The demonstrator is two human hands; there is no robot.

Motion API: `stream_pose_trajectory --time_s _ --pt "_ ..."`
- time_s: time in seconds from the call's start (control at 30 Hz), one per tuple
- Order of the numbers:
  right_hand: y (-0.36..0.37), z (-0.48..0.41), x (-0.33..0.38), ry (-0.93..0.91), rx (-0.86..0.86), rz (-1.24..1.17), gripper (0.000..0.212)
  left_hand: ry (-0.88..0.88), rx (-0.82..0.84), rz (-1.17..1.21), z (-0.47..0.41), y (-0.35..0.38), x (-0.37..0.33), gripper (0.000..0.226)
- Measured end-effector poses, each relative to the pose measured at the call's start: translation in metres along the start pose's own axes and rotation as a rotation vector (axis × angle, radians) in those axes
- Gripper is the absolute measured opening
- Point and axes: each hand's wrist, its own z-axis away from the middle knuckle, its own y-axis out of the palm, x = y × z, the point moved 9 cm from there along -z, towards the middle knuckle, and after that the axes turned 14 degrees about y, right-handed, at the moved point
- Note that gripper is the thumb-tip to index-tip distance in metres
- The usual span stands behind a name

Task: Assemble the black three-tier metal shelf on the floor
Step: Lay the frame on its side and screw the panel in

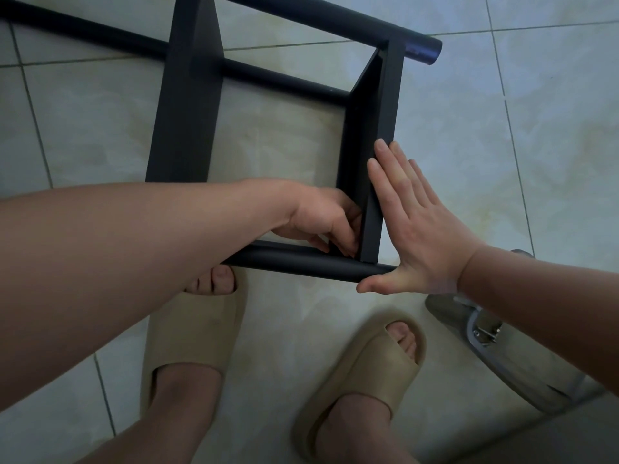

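Shelf (pixel 187 105) on side on floor (pixel 502 145), two tiers joined to poles (pixel 294 257) (third unseen). Right hand (pixel 422 229) flat, fingers (pixel 385 175) straight, braces end tier (pixel 371 135); left hand (pixel 318 216) curled at inner corner, hold unclear.

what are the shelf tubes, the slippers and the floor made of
Tubes: likely metal with a matte black coating; they are round and smooth, with a soft sheen along the top.
Slippers: they look like moulded foam or soft rubber; beige, matte, each one thick seamless piece.
Floor: glazed tile, probably ceramic; pale marbled pattern, grout lines, faint gloss.
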Motion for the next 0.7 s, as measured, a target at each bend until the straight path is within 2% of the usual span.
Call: stream_pose_trajectory --time_s 0.2,0.27,0.4,0.47,0.7 --pt "0.0004 -0.0002 -0.0005 -0.001 -0.004 -0.006 0.135 0.024 -0.022 0.079 0.0014 0.0022 0.0036 0.034" --pt "0.0006 -0.0002 -0.0006 -0.001 -0.002 -0.008 0.135 -0.018 0.010 0.085 0.0020 0.0031 0.0051 0.031" --pt "0.0004 0.0000 -0.0004 -0.004 -0.007 -0.005 0.135 -0.191 0.128 0.011 0.0059 0.0049 0.0098 0.013" --pt "0.0001 -0.0001 -0.0002 -0.003 -0.007 -0.003 0.135 -0.250 0.127 -0.047 0.0052 0.0005 0.0089 0.010" --pt "-0.0005 0.0000 0.0002 -0.004 -0.011 -0.002 0.135 -0.291 0.107 -0.084 0.0010 -0.0023 0.0033 0.011"
